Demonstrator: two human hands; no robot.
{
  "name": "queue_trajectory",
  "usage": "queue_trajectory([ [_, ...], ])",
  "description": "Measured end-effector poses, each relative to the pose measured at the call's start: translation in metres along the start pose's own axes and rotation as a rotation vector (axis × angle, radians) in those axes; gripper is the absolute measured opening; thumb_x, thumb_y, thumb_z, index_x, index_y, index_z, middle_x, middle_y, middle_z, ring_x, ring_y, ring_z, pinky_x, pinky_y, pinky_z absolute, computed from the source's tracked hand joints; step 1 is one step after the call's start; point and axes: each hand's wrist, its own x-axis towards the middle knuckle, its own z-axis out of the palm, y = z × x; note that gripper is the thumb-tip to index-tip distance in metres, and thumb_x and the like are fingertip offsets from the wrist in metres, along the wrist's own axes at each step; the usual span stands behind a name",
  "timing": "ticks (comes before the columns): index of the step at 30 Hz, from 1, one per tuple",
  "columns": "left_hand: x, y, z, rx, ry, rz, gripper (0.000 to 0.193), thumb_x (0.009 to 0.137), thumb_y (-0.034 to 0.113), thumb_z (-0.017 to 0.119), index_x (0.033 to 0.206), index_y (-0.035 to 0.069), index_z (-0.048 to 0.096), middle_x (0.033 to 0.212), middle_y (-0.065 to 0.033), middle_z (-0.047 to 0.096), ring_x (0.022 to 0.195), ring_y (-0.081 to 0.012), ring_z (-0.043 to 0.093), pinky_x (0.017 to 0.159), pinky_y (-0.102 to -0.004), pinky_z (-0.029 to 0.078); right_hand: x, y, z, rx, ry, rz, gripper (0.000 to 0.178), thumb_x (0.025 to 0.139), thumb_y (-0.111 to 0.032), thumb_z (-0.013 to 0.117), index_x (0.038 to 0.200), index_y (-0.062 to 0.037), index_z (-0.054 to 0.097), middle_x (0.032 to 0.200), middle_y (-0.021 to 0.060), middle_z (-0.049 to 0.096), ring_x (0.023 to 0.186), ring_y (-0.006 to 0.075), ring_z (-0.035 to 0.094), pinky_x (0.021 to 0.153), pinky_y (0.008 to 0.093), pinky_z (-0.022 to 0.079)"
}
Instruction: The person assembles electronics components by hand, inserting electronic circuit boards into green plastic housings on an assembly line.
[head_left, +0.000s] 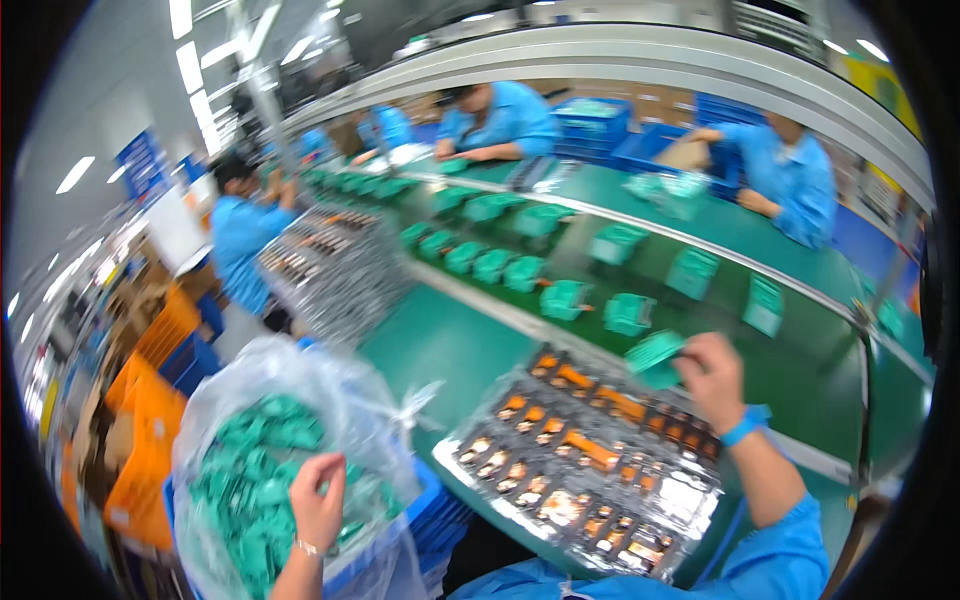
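My right hand [712, 375] is closed on a green plastic housing [655, 357], holding it by its right end over the near edge of the conveyor belt [800, 385]. Below it lies a clear plastic tray [480, 492] filled with rows of small copper-and-black parts [592, 450]. At the left, my left hand [318, 500] hovers over a clear bag [345, 375] of loose green plastic parts [262, 440]. Its fingers are curled toward the thumb; whether anything small is between them is hidden.
The bag sits in a blue crate [430, 500]. A tall stack of plastic trays [335, 275] stands farther left on the green bench. Rows of green housings [565, 300] lie along the belt. Co-workers in blue [790, 185] sit across it. Orange crates [145, 450] stand at far left.
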Motion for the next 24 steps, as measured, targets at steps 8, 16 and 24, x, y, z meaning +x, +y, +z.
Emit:
queue_trajectory([
  [8, 0.003, -0.071, -0.111, 0.377, 0.227, -0.197, 0.023, 0.079, 0.007, 0.063, 0.102, 0.002, 0.063, 0.096, -0.0112, 0.066, 0.086, -0.0197, 0.064, 0.073, -0.0303, 0.052, -0.024, 0.175, -0.007, 0.378, -0.077, 1.211, 0.012, 0.077, -0.014, 0.064, 0.077, -0.01, 0.053, 0.065, 0.0004, 0.05, 0.055, 0.0137, 0.052, 0.044, 0.0326, 0.045],
  [16, 0.028, -0.079, -0.054, 0.464, -0.237, -0.08, 0.03, 0.079, 0.015, 0.065, 0.106, 0.003, 0.062, 0.103, -0.0138, 0.063, 0.093, -0.0285, 0.061, 0.08, -0.0373, 0.05, -0.008, 0.147, 0.011, -0.107, -0.154, 1.171, 0.021, 0.082, -0.022, 0.063, 0.09, -0.0037, 0.056, 0.079, 0.0037, 0.057, 0.07, 0.0158, 0.055, 0.054, 0.0314, 0.048],
  [24, 0.082, -0.155, 0.019, 0.858, -0.703, 0.149, 0.033, 0.076, 0.004, 0.055, 0.108, 0.004, 0.06, 0.113, -0.0155, 0.057, 0.107, -0.0343, 0.052, 0.091, -0.0406, 0.045, 0.007, 0.016, -0.023, 0.329, -0.261, 0.786, 0.019, 0.084, -0.01, 0.059, 0.101, -0.002, 0.06, 0.084, 0.0027, 0.06, 0.074, 0.0095, 0.056, 0.056, 0.0239, 0.047],
])
